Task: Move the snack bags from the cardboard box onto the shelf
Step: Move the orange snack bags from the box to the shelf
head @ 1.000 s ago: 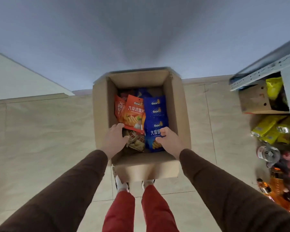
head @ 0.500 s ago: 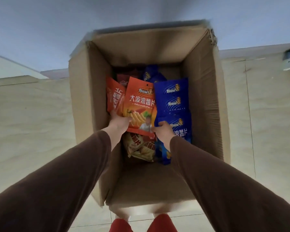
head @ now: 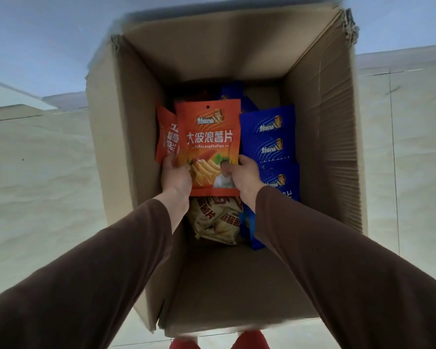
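The orange snack bag (head: 208,144) stands upright in the cardboard box (head: 322,137), long axis vertical, print facing me. I see my left hand (head: 176,176) and right hand (head: 244,176) with fingers pinching its lower corners.

Both hands (head: 178,177) (head: 244,176) forward, fingers curled

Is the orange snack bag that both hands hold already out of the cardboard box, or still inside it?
Still inside. The orange snack bag sits between the cardboard box walls, gripped by the left hand and right hand.

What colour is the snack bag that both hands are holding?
Orange-red with white lettering: the held snack bag, seen best in the head view.
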The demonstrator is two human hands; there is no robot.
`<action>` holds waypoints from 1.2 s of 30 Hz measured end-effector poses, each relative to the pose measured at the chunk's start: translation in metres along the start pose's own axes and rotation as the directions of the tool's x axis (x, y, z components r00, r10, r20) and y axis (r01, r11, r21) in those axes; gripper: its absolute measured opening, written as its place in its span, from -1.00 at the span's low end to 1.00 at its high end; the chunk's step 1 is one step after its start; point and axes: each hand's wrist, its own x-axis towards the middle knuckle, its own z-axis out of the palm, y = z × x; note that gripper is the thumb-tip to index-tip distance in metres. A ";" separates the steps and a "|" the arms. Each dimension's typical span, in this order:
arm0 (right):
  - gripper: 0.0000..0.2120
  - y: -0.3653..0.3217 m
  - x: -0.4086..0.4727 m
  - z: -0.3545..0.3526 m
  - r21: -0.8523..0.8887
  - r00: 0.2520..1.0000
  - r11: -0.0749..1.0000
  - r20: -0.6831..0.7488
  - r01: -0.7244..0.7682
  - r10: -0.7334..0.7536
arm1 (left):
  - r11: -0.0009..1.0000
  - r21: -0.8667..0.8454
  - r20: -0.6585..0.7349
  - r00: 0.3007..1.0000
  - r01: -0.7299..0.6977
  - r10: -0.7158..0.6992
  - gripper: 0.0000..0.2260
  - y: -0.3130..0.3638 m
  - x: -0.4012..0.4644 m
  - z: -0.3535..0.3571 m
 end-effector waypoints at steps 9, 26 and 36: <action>-0.88 0.021 -0.015 -0.084 -0.238 0.961 0.971 -0.267 0.005 -0.071 | 0.964 -0.097 0.062 0.968 0.248 -0.243 -0.51 -0.019 0.001 0.003; -0.66 0.082 -0.023 -0.102 0.079 0.987 0.995 -0.145 -0.059 0.070 | 0.981 0.045 0.106 0.977 -0.191 0.185 -0.39 0.036 0.041 0.051; -0.69 0.087 -0.040 -0.113 0.140 0.965 0.963 0.156 -0.231 0.209 | 0.968 0.209 0.172 0.980 -0.136 0.100 -0.72 0.042 0.031 0.051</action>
